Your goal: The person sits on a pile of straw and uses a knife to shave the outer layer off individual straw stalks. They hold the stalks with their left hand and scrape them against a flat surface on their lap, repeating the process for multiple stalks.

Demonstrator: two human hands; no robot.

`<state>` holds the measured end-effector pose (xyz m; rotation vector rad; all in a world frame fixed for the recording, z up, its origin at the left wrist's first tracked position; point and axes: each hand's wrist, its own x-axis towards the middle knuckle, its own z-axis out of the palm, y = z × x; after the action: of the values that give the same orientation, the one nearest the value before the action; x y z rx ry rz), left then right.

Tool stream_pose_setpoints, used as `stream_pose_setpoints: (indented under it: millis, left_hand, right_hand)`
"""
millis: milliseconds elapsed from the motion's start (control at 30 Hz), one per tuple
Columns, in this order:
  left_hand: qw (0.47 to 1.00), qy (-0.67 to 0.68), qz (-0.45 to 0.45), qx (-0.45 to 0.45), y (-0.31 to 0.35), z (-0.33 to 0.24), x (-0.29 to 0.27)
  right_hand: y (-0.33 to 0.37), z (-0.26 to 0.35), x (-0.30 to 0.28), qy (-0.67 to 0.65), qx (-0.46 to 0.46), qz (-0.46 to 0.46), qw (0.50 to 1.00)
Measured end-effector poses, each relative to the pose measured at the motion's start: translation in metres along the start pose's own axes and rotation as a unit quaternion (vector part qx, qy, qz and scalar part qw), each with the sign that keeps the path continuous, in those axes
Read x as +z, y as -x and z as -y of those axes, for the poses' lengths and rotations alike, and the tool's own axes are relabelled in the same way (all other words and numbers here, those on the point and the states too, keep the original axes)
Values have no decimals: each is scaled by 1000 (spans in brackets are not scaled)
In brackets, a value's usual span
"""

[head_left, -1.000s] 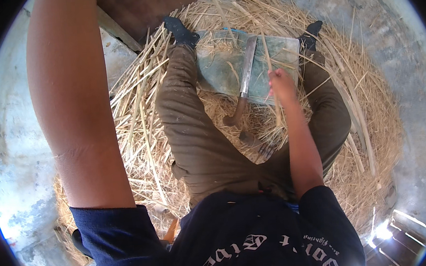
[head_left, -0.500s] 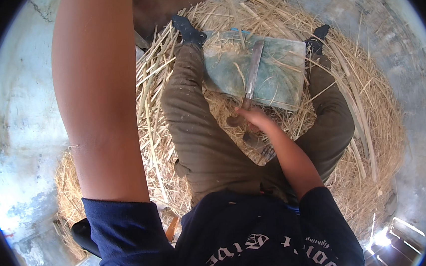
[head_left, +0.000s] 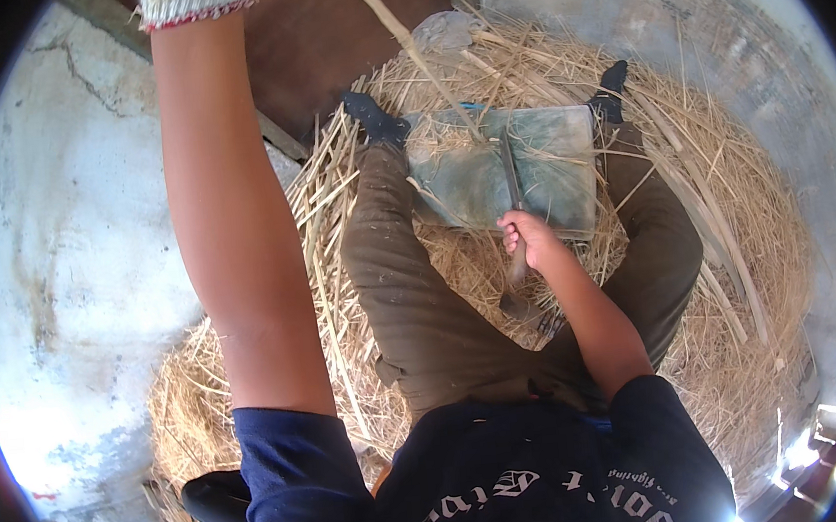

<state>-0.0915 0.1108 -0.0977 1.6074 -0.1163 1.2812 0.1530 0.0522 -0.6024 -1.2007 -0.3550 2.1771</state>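
Observation:
My right hand (head_left: 526,239) is closed around the handle of a long knife (head_left: 510,170). Its blade points away from me across a worn grey-green rectangular slab (head_left: 554,182) lying between my feet. The left arm stretches up along the left side. Only the white, red-edged cuff of the glove on my left hand (head_left: 193,2) shows at the top edge; its fingers are out of the picture. A pale strip of stalk (head_left: 400,35) slants down from the top edge, its lower end near the slab and blade. Its upper end is out of sight.
Straw and split strips (head_left: 730,227) heap around my outstretched legs (head_left: 388,253). A dark metal tool (head_left: 518,304) lies in the straw between my thighs. Stained pale walls (head_left: 82,238) curve around, with a brown panel (head_left: 308,44) beyond my left foot.
The left arm has reached farther up, bringing the glove cuff into view. My right hand and the knife have shifted, and the blade now points more straight ahead. The whole view has shifted slightly.

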Motion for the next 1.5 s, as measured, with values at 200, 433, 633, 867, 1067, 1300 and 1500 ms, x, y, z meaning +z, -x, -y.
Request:
stream_pose_setpoints:
  millis: [200, 433, 633, 867, 1067, 1300, 1500]
  left_hand:
    - [999, 26, 39, -24, 2, -1, 3]
    - [977, 90, 171, -86, -17, 6, -33]
    - [985, 86, -7, -149, -24, -9, -17]
    - [984, 71, -2, -166, -34, 2, -6]
    - [977, 98, 64, -177, -42, 17, 9]
    - [986, 62, 38, -152, -30, 0, 0]
    - [992, 7, -38, -124, -20, 3, 7]
  right_hand:
    - [65, 28, 67, 118, -322, -89, 935]
    - [25, 11, 27, 226, -58, -33, 972]
    - [64, 32, 54, 437, -270, -208, 832]
    - [68, 22, 79, 325, -331, -118, 878]
    - [26, 8, 18, 308, -160, -194, 918]
    - [57, 14, 73, 336, -346, -114, 869]
    - [-8, -20, 22, 243, -84, -157, 953]
